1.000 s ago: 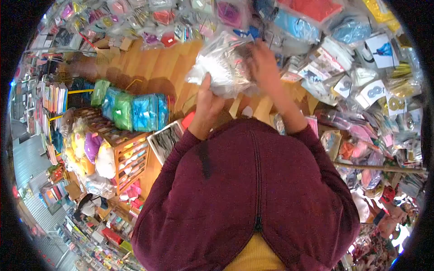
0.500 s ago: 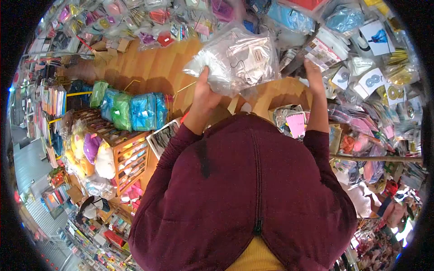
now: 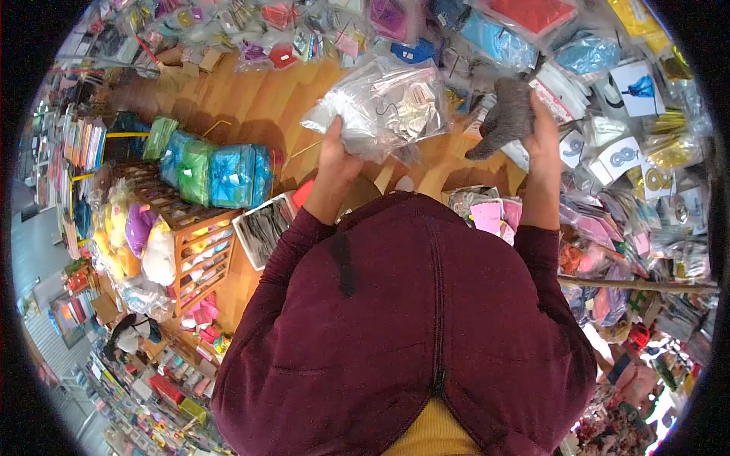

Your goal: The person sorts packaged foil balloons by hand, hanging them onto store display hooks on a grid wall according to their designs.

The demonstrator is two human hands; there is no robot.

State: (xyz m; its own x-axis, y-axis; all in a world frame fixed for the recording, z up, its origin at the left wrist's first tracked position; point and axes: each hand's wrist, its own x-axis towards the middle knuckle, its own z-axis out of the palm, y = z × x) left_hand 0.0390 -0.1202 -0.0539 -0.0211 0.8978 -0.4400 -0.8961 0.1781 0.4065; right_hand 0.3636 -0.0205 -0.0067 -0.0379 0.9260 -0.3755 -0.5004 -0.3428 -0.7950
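Note:
My left hand [image 3: 336, 158] is closed on the near left edge of several clear plastic packets [image 3: 380, 110], with the thumb on top. White and silvery contents and a dark hook show through the plastic. On the right, my right hand [image 3: 541, 135] grips a dark grey cloth [image 3: 508, 118], which hangs to the left of the fingers. Behind that hand is a white packaged item [image 3: 561, 90] among the hanging packets.
A slatted wooden crate [image 3: 204, 247] with blue and green packages [image 3: 228, 175] stands at left, plush toys [image 3: 137, 235] beside it. Hanging bagged goods [image 3: 585, 53] line the far and right sides. A box [image 3: 262, 228] sits on the wooden floor [image 3: 304, 91]. A rod [image 3: 639, 285] crosses at right.
The grey cloth now shows clearly at my right hand, which has turned and moved slightly right. The packets in my left hand have shifted a little left and tilted.

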